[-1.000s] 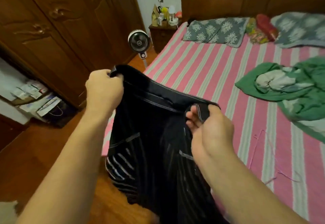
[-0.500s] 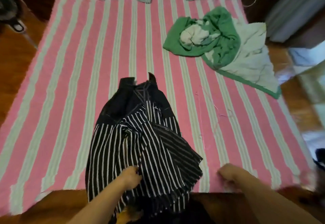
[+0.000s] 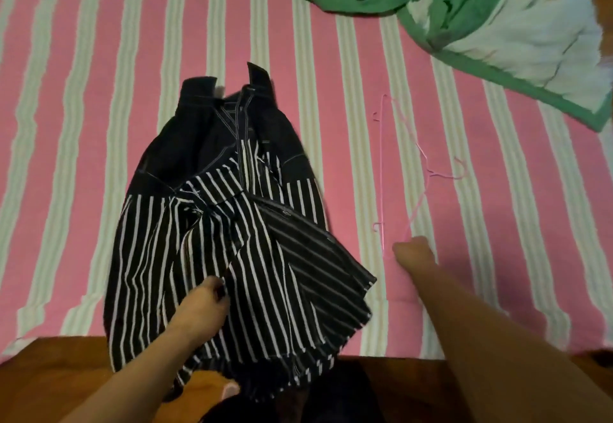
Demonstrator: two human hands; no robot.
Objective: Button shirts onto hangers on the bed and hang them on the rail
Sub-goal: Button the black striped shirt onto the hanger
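Note:
A black shirt with white stripes point(image 3: 232, 230) lies crumpled on the pink and white striped bed point(image 3: 83, 124), collar away from me and hem hanging over the near edge. My left hand point(image 3: 202, 306) grips a fold of the shirt's lower front. A thin pink wire hanger point(image 3: 411, 170) lies flat on the bed to the right of the shirt. My right hand point(image 3: 413, 251) is at the hanger's near corner with its fingers curled; whether they close on the wire is hidden.
A green and white blanket point(image 3: 481, 18) lies bunched at the far right of the bed. Brown wooden floor point(image 3: 49, 376) shows below the bed's near edge.
The shirt went from held up in both hands to lying on the bed. My right hand let it go and moved right and forward to the hanger's corner. The view dropped closer.

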